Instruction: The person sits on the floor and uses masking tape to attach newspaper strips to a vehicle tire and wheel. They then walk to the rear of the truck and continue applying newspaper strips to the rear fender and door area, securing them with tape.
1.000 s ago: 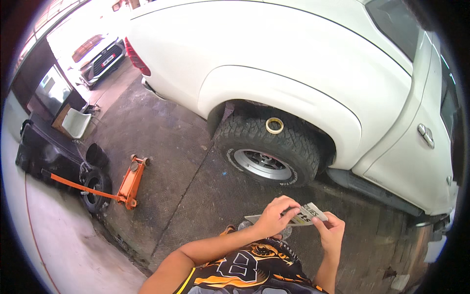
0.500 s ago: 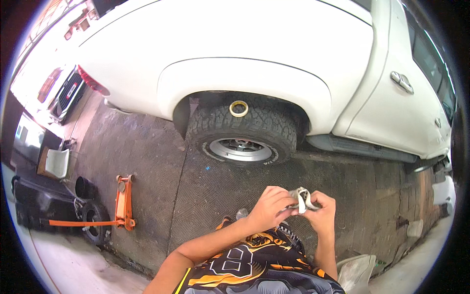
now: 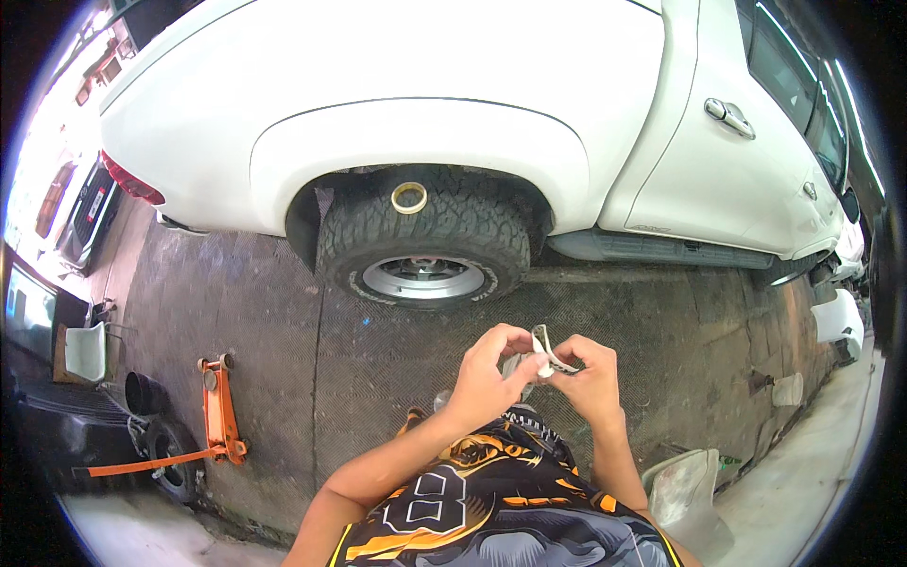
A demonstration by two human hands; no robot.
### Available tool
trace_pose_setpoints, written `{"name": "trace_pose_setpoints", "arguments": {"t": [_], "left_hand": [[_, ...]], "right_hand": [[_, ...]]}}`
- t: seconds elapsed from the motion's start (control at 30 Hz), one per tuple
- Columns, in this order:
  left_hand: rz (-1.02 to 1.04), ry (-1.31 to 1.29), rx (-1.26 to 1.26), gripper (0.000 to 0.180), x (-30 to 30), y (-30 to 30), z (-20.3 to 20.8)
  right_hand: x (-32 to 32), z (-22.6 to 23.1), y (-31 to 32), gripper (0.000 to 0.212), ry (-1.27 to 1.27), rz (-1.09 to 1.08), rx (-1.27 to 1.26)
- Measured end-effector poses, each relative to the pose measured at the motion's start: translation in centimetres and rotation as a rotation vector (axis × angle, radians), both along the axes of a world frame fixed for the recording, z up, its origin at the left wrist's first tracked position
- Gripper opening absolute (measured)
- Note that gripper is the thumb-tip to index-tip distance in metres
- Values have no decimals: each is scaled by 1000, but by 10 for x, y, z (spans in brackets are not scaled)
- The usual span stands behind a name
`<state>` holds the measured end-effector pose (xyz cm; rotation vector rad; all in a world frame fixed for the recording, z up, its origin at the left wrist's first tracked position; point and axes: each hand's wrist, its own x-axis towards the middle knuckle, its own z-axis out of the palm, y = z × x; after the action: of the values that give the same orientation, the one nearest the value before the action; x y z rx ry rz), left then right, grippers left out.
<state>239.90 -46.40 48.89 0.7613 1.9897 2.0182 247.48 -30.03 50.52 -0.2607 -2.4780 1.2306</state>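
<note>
In front of my body, both hands hold a small folded sheet (image 3: 541,346), pale on one side and darker on the other; I cannot tell its material. My left hand (image 3: 485,371) pinches one end between thumb and fingers. At the other end, the fingers of my right hand (image 3: 588,380) are closed on the curled edge. Beyond them stands a white pickup truck (image 3: 416,128). A roll of masking tape (image 3: 409,209) rests on top of its rear tyre (image 3: 425,236), under the wheel arch, out of reach of both hands.
An orange floor jack (image 3: 219,416) lies at the left, its long handle pointing left. Near it are a loose tyre (image 3: 170,449), a black bucket (image 3: 144,392) and a white chair (image 3: 87,352). A pale chair (image 3: 688,491) stands close at my right. The dark floor (image 3: 378,378) is textured.
My view has shifted, so the truck and jack appear farther left. My hands have turned the folded sheet, which now stands up more, with its pale curled edge toward the right hand.
</note>
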Motion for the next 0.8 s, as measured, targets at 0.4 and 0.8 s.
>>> {"name": "trace_pose_setpoints", "arguments": {"t": [0.4, 0.8], "left_hand": [[-25, 579, -196, 13, -60, -23, 39], [-69, 631, -144, 9, -66, 1, 73]], "right_hand": [[-11, 38, 25, 18, 156, 79, -414], [-22, 50, 26, 20, 162, 1, -371]]}}
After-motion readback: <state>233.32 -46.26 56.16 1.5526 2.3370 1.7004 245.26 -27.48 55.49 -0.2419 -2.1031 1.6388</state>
